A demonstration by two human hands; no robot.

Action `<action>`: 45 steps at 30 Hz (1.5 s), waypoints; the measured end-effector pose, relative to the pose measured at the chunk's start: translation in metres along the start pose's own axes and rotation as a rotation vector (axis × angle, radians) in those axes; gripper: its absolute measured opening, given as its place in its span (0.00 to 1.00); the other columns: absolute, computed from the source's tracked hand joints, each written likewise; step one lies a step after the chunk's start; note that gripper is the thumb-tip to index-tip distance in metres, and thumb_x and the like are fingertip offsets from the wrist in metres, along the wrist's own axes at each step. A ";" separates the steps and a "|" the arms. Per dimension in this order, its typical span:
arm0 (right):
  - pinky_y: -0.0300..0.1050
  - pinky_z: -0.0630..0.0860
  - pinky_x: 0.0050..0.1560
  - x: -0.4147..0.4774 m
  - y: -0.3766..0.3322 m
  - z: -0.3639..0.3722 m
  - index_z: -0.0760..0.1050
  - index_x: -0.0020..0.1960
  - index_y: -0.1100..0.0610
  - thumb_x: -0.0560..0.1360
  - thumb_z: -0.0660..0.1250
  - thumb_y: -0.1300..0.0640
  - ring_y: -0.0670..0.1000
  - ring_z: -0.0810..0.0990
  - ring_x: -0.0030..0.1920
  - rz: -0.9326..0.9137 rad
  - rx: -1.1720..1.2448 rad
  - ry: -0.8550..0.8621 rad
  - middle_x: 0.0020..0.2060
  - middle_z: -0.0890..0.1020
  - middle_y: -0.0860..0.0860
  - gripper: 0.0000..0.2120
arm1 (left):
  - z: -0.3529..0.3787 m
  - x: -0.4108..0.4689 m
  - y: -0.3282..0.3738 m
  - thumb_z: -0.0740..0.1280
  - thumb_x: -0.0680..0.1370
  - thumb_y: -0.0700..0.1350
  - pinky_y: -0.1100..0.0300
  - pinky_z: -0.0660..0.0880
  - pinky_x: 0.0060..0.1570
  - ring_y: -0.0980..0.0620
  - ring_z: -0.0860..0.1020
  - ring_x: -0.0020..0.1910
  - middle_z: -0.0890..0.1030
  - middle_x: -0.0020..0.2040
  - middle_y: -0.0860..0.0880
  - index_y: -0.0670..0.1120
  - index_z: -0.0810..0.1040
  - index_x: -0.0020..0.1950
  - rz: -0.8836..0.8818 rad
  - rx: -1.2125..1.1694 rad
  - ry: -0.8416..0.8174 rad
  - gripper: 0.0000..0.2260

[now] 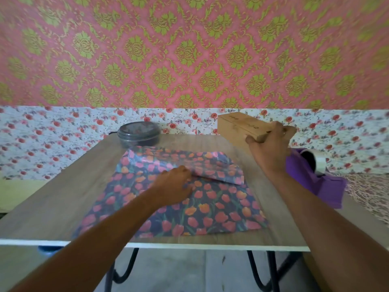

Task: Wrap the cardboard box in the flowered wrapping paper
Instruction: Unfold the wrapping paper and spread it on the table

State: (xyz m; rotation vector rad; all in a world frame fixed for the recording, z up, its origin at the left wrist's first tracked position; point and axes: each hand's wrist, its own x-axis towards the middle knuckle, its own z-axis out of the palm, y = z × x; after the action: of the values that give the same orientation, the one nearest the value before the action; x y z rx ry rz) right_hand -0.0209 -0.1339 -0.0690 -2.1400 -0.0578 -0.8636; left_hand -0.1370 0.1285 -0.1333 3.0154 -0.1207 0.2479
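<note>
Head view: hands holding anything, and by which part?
Right hand grips cardboard box at its near end; left hand on folded wrapping paper, grip unclear.

The wrapping paper is showing red, orange and pink tulips on dark navy. The cardboard box is looking plain tan. The table is showing grey-brown woodgrain, the wallpaper behind is glowing pink with green-gold damask, and the tape dispenser is standing out purple.

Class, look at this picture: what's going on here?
A person is starting to wrap. The right hand grips the oblong brown cardboard box at the far right of the wooden table. The left hand rests on the dark tulip-printed wrapping paper, spread with its far part folded over. The box is not on the paper yet.
</note>
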 end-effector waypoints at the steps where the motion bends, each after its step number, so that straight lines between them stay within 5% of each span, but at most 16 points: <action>1: 0.67 0.72 0.62 -0.006 -0.003 -0.001 0.65 0.72 0.58 0.67 0.79 0.46 0.62 0.76 0.62 -0.011 0.036 -0.024 0.67 0.62 0.55 0.40 | 0.004 -0.005 0.002 0.64 0.79 0.59 0.50 0.69 0.64 0.49 0.73 0.68 0.72 0.70 0.53 0.53 0.73 0.70 0.000 -0.025 -0.010 0.21; 5: 0.57 0.74 0.62 -0.024 -0.010 -0.006 0.68 0.71 0.55 0.67 0.81 0.48 0.58 0.78 0.59 -0.056 0.236 -0.125 0.63 0.63 0.52 0.38 | 0.023 -0.026 0.009 0.49 0.80 0.68 0.42 0.54 0.75 0.50 0.52 0.81 0.51 0.83 0.53 0.55 0.49 0.83 0.032 0.022 -0.171 0.34; 8: 0.44 0.70 0.57 -0.036 -0.012 -0.014 0.71 0.69 0.54 0.66 0.83 0.47 0.51 0.74 0.55 -0.121 0.292 -0.198 0.59 0.66 0.51 0.37 | 0.022 -0.039 0.015 0.42 0.76 0.72 0.42 0.51 0.75 0.50 0.49 0.82 0.50 0.84 0.52 0.56 0.50 0.82 0.085 0.027 -0.167 0.37; 14: 0.35 0.70 0.56 -0.065 -0.015 -0.034 0.74 0.62 0.44 0.63 0.79 0.40 0.43 0.76 0.56 -0.130 0.444 -0.386 0.59 0.73 0.49 0.31 | 0.022 -0.066 0.035 0.46 0.78 0.72 0.45 0.50 0.77 0.51 0.50 0.82 0.52 0.83 0.52 0.58 0.52 0.82 0.155 -0.041 -0.148 0.35; 18: 0.41 0.73 0.57 -0.082 -0.012 -0.041 0.76 0.61 0.47 0.63 0.77 0.41 0.48 0.77 0.59 -0.097 0.488 -0.474 0.60 0.73 0.51 0.29 | 0.014 -0.075 0.045 0.55 0.83 0.64 0.47 0.55 0.75 0.50 0.63 0.76 0.67 0.76 0.51 0.51 0.69 0.76 0.115 -0.200 -0.037 0.26; 24: 0.45 0.73 0.60 -0.092 0.003 -0.041 0.76 0.65 0.52 0.67 0.81 0.46 0.53 0.76 0.61 -0.097 0.368 -0.529 0.61 0.73 0.53 0.30 | -0.001 -0.097 0.014 0.60 0.80 0.60 0.44 0.67 0.67 0.49 0.72 0.68 0.76 0.65 0.52 0.53 0.77 0.64 -0.103 -0.076 0.024 0.17; 31: 0.38 0.68 0.64 -0.094 0.010 -0.015 0.76 0.69 0.54 0.66 0.83 0.52 0.50 0.74 0.63 -0.190 0.236 -0.639 0.64 0.71 0.53 0.33 | 0.006 -0.099 -0.018 0.52 0.81 0.68 0.42 0.56 0.76 0.50 0.56 0.80 0.60 0.80 0.51 0.49 0.58 0.80 -0.182 -0.061 -0.087 0.34; 39: 0.47 0.71 0.68 -0.048 0.016 0.013 0.75 0.72 0.55 0.67 0.83 0.56 0.53 0.75 0.66 -0.130 0.195 -0.697 0.67 0.72 0.52 0.36 | 0.009 -0.059 -0.014 0.56 0.81 0.66 0.41 0.57 0.75 0.47 0.60 0.78 0.62 0.80 0.49 0.48 0.59 0.79 -0.183 -0.093 -0.059 0.33; 45: 0.49 0.73 0.69 -0.048 0.013 0.022 0.77 0.69 0.54 0.64 0.85 0.56 0.53 0.77 0.65 -0.145 0.249 -0.708 0.65 0.73 0.50 0.35 | -0.004 -0.067 -0.029 0.63 0.79 0.64 0.44 0.69 0.69 0.47 0.71 0.72 0.70 0.75 0.50 0.48 0.68 0.75 -0.084 -0.167 -0.102 0.30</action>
State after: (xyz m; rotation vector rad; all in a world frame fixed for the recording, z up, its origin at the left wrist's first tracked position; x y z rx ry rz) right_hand -0.0414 -0.1157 -0.1162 -2.1152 -0.6503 -0.1245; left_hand -0.2012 0.1627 -0.1435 2.8578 -0.0223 0.0724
